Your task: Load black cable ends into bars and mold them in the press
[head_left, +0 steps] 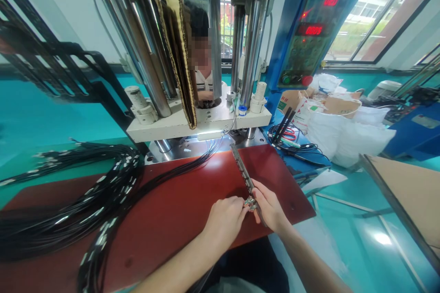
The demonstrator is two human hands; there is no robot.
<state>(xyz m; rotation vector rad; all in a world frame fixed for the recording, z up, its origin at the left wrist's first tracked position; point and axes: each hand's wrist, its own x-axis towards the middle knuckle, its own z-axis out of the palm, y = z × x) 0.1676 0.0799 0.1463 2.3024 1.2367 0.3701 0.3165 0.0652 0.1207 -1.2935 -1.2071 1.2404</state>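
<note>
A long narrow metal fixture bar (242, 170) lies on the dark red table (172, 210), running from the press toward me. My right hand (270, 206) grips the bar's near end, fingers curled around it. My left hand (225, 219) is closed in a pinch just left of that end, pressing a small metal connector (250, 202) against the bar. Thin black cables (192, 162) run from the bar's far end back under the press.
A large bundle of black cables with white tags (96, 197) covers the table's left side. The press (192, 119) with steel columns stands behind the table, and another person is partly visible behind it. A blue control panel (309, 32), white bags and cardboard sit right.
</note>
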